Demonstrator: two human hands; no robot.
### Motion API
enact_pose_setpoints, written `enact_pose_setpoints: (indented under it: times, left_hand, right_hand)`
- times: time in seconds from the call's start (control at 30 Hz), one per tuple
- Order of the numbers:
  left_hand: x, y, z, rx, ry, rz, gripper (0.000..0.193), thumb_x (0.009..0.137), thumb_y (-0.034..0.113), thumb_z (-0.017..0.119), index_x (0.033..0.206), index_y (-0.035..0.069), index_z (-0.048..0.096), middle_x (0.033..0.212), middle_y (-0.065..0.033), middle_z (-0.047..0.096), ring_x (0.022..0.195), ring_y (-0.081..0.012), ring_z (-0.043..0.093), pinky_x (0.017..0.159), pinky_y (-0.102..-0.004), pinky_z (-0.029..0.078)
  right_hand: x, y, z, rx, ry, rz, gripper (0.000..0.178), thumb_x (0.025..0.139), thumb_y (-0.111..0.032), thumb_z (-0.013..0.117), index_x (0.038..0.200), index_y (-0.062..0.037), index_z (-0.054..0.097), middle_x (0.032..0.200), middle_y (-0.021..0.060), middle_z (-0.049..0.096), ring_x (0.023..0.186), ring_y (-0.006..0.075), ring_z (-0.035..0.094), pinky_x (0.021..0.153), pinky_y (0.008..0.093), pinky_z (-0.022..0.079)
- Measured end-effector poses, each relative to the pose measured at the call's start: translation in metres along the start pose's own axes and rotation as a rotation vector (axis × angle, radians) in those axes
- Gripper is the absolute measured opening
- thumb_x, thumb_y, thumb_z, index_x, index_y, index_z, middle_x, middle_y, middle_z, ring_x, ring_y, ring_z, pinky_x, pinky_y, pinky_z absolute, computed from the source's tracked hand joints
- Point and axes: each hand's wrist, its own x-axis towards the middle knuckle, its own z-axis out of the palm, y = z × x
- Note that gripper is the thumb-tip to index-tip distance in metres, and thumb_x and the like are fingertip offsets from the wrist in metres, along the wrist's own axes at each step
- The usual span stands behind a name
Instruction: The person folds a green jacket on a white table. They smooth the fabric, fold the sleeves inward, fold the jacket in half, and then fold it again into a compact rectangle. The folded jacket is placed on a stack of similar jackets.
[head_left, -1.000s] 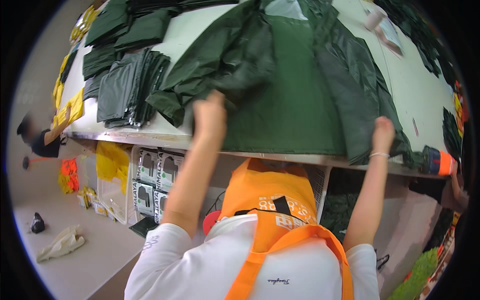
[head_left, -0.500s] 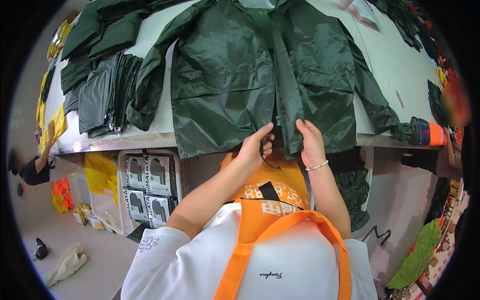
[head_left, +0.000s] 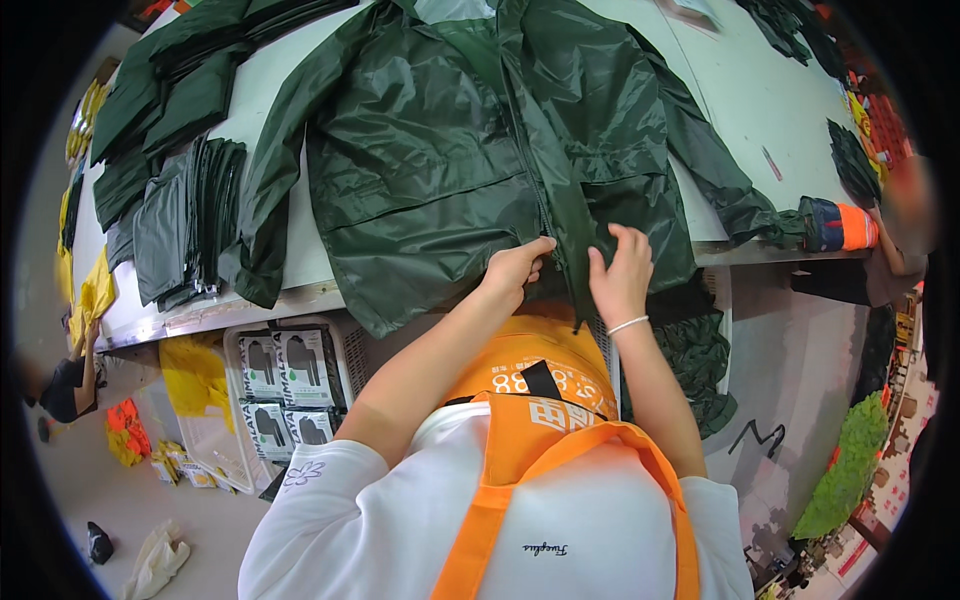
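A dark green rain jacket lies spread on the white table, its front parted along the zip and its hem hanging over the near edge. My left hand pinches the left front panel's edge beside the lower end of the zip. Close to the right front panel is my right hand, thumb and fingers apart, with nothing visible in it. Between my hands the loose zip flap hangs down. A pale bracelet circles my right wrist.
Folded dark green garments are stacked at the left. Under the table stand a white crate with packaged garments and dark green cloth. An orange and navy bundle sits at the right edge, near another person's arm.
My right hand has let go of the right front edge and its fingers have spread. The left hand still pinches the left edge. The whole view has shifted slightly.
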Motion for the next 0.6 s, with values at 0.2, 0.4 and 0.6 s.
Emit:
enact_pose_setpoints:
  times: [0.2,0.4,0.6]
  left_hand:
    - [-0.002,-0.003,0.010,0.025,0.079,0.008,0.018,0.076,0.022,0.075,0.079,0.006,0.068,0.075,0.0014,0.058,0.068,-0.0086,0.049,0.061,-0.0246,0.036]
    - [-0.012,-0.005,0.010,0.041,0.158,0.036,0.018,0.075,0.022,0.077,0.077,0.007,0.068,0.069,0.0028,0.056,0.062,-0.0075,0.047,0.058,-0.0232,0.035]
    - [-0.010,-0.010,0.002,0.062,0.160,0.107,0.027,0.074,0.028,0.078,0.083,0.004,0.069,0.071,0.0009,0.056,0.063,-0.0077,0.046,0.058,-0.0239,0.035]
  right_hand:
    - [-0.009,-0.030,0.014,0.218,-0.174,-0.015,0.016,0.080,-0.016,0.068,0.088,-0.0019,0.066,0.081,0.0108,0.061,0.073,0.0257,0.060,0.064,0.0344,0.049]
    - [-0.006,-0.002,0.019,0.966,-0.666,0.852,0.024,0.079,-0.021,0.075,0.083,-0.0007,0.064,0.072,0.0031,0.064,0.062,0.0108,0.060,0.057,0.0219,0.049]
    - [-0.014,0.001,0.020,1.410,-0.777,1.245,0.019,0.086,-0.016,0.067,0.092,0.0004,0.060,0.090,0.0110,0.066,0.080,0.0197,0.067,0.071,0.0290,0.056]
